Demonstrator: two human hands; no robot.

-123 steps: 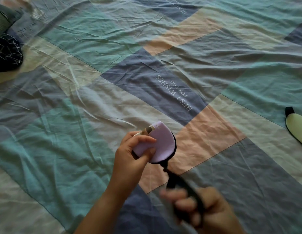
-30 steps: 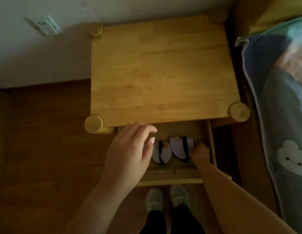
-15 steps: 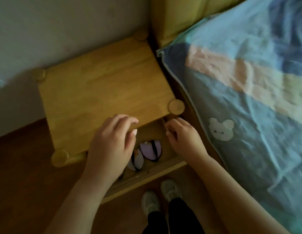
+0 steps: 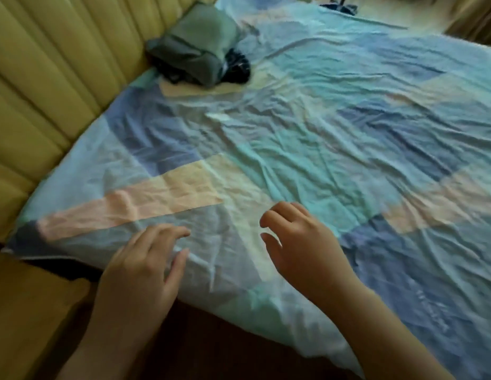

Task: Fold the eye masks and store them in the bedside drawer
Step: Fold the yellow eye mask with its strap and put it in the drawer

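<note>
While both hands hang empty over the near edge of the bed, this is how things lie:

Landmark: the patchwork bedsheet (image 4: 307,127), wrinkled, in blocks of blue, teal, peach and cream, fills most of the view.
Left hand: the left hand (image 4: 140,270) is palm down over the sheet's near-left corner, fingers loosely spread and pointing up and right across the sheet; it holds nothing. Whether the fingertips touch the cloth cannot be told.
Right hand: the right hand (image 4: 301,248) is just to the right of the left one, over the cream strip of the sheet, fingers curled, apart, pointing toward the far-left side; nothing is in it.
Eye masks: none can be made out on the sheet, so their long axis and heading cannot be told. A small pale patch (image 4: 219,116) lies mid-sheet, too blurred to name.
Drawer: not in view; a wooden surface (image 4: 25,303) sits at the sheet's near-left corner.
Headboard: a padded yellow headboard (image 4: 47,78) runs along the sheet's left side.
Bundle: a grey-green folded cloth (image 4: 195,48) lies at the sheet's far-left end against the headboard, with a dark patterned cloth (image 4: 236,67) touching its right side.
</note>
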